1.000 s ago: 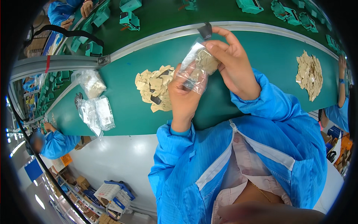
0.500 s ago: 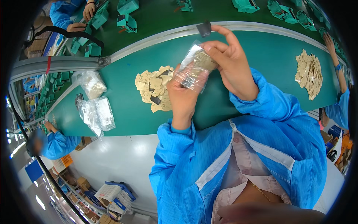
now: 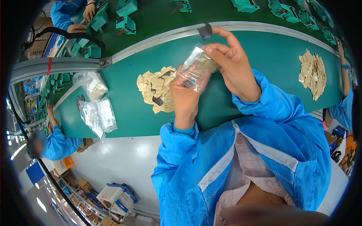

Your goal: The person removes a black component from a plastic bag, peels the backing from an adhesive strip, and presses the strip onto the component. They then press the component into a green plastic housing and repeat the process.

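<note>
My left hand (image 3: 185, 96) is closed round a clear plastic bag (image 3: 194, 73) with tan pieces inside and a white patch at its upper end. The thumb of my right hand (image 3: 236, 71) presses on the upper right of this bag. A small black label (image 3: 205, 31) clings to the tip of my raised right index finger, above the bag. Beside my left hand a loose heap of tan paper pieces (image 3: 152, 88) lies on the green table (image 3: 132, 120), with a few black bits among them.
Two more clear bags (image 3: 98, 115) lie at the left. Another tan paper heap (image 3: 313, 75) is at the right. Beyond a metal rail (image 3: 151, 38), green plastic housings (image 3: 126, 24) stand on a conveyor. Co-workers' hands (image 3: 89, 13) show at the far left and right.
The green housings have shifted slightly left on the conveyor. The black label has tilted a little on my fingertip. Both my hands stay nearly in place on the bag.
</note>
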